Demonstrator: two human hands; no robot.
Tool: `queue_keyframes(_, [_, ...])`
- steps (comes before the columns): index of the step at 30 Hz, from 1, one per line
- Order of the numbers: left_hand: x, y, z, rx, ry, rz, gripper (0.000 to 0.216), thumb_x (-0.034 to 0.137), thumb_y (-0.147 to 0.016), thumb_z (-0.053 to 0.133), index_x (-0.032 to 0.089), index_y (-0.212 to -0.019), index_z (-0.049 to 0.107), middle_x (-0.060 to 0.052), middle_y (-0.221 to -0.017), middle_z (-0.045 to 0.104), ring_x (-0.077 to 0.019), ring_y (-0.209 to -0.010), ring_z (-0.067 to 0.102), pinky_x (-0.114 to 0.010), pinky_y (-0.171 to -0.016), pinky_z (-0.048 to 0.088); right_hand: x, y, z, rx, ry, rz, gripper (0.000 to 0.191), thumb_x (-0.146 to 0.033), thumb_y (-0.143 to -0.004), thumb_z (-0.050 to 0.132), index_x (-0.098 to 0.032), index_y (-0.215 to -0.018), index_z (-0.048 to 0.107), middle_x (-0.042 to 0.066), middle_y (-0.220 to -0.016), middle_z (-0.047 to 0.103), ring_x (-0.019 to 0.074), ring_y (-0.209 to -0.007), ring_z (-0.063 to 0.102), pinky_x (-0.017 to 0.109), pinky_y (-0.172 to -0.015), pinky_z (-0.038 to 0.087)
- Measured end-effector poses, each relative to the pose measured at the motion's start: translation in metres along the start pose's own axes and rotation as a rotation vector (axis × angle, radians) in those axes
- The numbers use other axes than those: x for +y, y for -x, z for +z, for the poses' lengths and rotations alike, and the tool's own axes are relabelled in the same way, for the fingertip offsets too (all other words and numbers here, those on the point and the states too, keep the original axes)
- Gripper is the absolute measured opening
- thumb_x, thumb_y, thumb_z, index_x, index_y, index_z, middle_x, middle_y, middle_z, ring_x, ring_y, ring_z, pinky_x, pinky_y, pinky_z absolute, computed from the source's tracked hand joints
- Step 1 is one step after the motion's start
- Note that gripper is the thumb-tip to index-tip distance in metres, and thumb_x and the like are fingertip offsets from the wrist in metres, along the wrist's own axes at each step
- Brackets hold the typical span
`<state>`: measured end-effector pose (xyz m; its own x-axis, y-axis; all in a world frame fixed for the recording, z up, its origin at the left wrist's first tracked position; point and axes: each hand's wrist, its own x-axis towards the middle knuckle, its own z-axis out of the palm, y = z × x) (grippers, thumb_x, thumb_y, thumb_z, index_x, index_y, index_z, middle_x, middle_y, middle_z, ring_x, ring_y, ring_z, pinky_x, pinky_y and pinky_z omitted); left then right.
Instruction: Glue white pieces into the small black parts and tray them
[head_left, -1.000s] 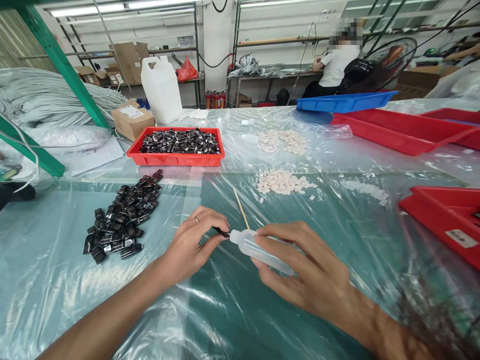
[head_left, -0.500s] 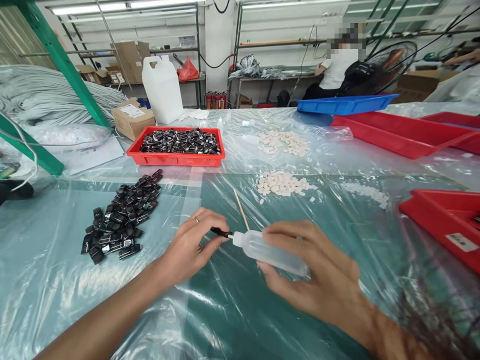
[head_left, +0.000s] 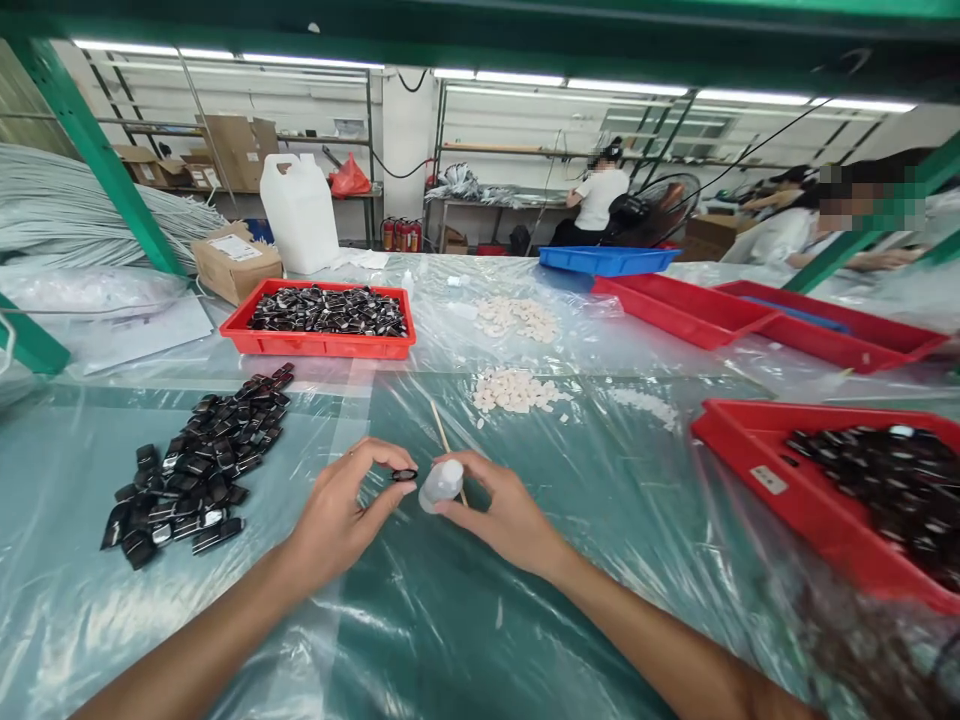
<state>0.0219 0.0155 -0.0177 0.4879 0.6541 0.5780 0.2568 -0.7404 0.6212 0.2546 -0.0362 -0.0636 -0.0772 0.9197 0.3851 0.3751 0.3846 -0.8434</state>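
At the centre of the head view, above a green table (head_left: 450, 640) under clear sheeting, I logged from afar the following. Item: left hand (head_left: 341, 505), thumb and forefinger pinched nearly together, one small black piece (head_left: 405, 475) gripped between their tips. Item: right hand (head_left: 504, 508), thumb and fingers curled partway round one translucent squeeze bottle (head_left: 441, 485), rounded end upward, just beside the black piece and apart from it; whether its base met the table I could not tell. Item: one thin wooden stick (head_left: 439, 425), partly hidden behind bottle and hand. Item: one loose heap of black pieces (head_left: 191, 470), on the table, left of the left hand. Item: one orange-red tray (head_left: 319, 345), filled with similar pieces, beyond that heap. Item: one near pale heap (head_left: 517, 390), beyond the stick; one far pale heap (head_left: 517, 318), behind it. Item: one red bin (head_left: 825, 535), labelled, at right, holding dark pieces. Item: one white jug (head_left: 300, 215), upright behind the tray, a cardboard box (head_left: 236, 265) to its left.
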Motion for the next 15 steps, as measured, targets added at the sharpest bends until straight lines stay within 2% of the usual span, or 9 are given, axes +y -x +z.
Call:
queue_keyframes(4, [0.008, 0.003, 0.0, -0.023, 0.047, -0.048, 0.011, 0.032, -0.099, 0.058, 0.027, -0.108, 0.055, 0.002, -0.096, 0.076, -0.0172, -0.085, 0.075, -0.027, -0.073, 0.058, 0.007, -0.005, -0.016, -0.145, 0.073, -0.04, 0.058, -0.042, -0.075, 0.097, -0.035, -0.13, 0.079, 0.001, -0.118, 0.087, 0.0261, -0.104, 0.085, 0.046, -0.089, 0.074])
queue_keyframes(6, [0.01, 0.005, 0.0, -0.059, 0.067, -0.055, 0.011, 0.031, -0.1, 0.057, 0.026, -0.108, 0.052, 0.002, -0.091, 0.076, -0.0156, -0.076, 0.074, -0.023, -0.061, 0.055, 0.014, -0.013, -0.033, -0.15, 0.087, -0.036, 0.058, -0.051, -0.078, 0.095, -0.033, -0.132, 0.08, 0.003, -0.124, 0.086, 0.0249, -0.109, 0.084, 0.042, -0.091, 0.073])
queue_keyframes(9, [0.009, 0.005, 0.0, -0.111, 0.048, 0.012, 0.014, 0.031, -0.101, 0.058, 0.025, -0.109, 0.049, 0.002, -0.088, 0.076, -0.011, -0.059, 0.065, -0.019, -0.049, 0.046, 0.033, -0.027, -0.055, 0.006, 0.152, -0.021, 0.036, -0.055, -0.096, 0.077, -0.026, -0.117, 0.082, 0.008, -0.115, 0.085, 0.0216, -0.098, 0.082, 0.037, -0.084, 0.07])
queue_keyframes(12, [0.006, 0.007, 0.004, -0.13, -0.001, 0.103, 0.015, 0.029, -0.102, 0.058, 0.025, -0.113, 0.048, 0.003, -0.085, 0.075, -0.0092, -0.053, 0.059, -0.019, -0.051, 0.046, 0.05, -0.039, -0.062, 0.137, 0.236, -0.035, 0.034, -0.055, -0.1, 0.068, -0.023, -0.102, 0.081, 0.01, -0.106, 0.083, 0.0191, -0.082, 0.076, 0.033, -0.072, 0.065])
queue_keyframes(15, [0.004, 0.011, 0.009, -0.176, -0.021, 0.128, 0.015, 0.029, -0.101, 0.059, 0.026, -0.113, 0.049, 0.005, -0.083, 0.073, -0.0102, -0.053, 0.061, -0.02, -0.051, 0.047, 0.061, -0.047, -0.057, 0.173, 0.282, -0.061, 0.038, -0.058, -0.1, 0.067, -0.024, -0.09, 0.08, 0.008, -0.096, 0.082, 0.0191, -0.078, 0.075, 0.032, -0.069, 0.063])
